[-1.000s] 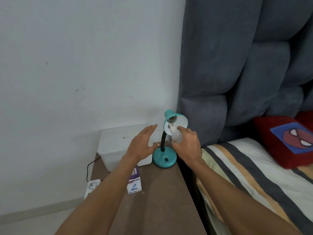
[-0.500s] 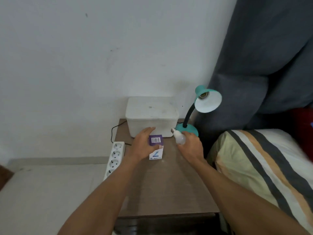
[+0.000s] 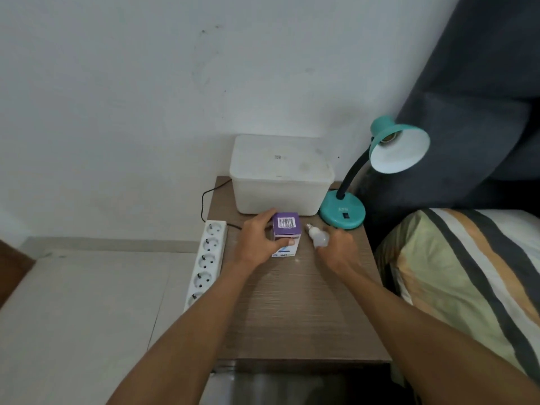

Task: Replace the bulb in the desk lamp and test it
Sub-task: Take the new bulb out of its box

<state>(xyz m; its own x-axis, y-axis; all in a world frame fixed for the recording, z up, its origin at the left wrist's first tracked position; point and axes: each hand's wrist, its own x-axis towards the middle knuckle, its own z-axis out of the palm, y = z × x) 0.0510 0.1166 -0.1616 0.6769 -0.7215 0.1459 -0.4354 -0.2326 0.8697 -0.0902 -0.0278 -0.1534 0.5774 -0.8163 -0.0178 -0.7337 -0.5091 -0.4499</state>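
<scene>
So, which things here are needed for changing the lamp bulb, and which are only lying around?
Belong to the job:
teal desk lamp, socket empty
old bulb in right hand
purple bulb box in left hand

Just lying about:
white storage box
power strip
striped bedding

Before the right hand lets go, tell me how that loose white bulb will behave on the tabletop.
The bulb is round and smooth, so it would likely roll on the flat table once the right hand releases its grip. It is probably light and fragile. The screw base points toward the white box, so it may roll in a curve.
</scene>
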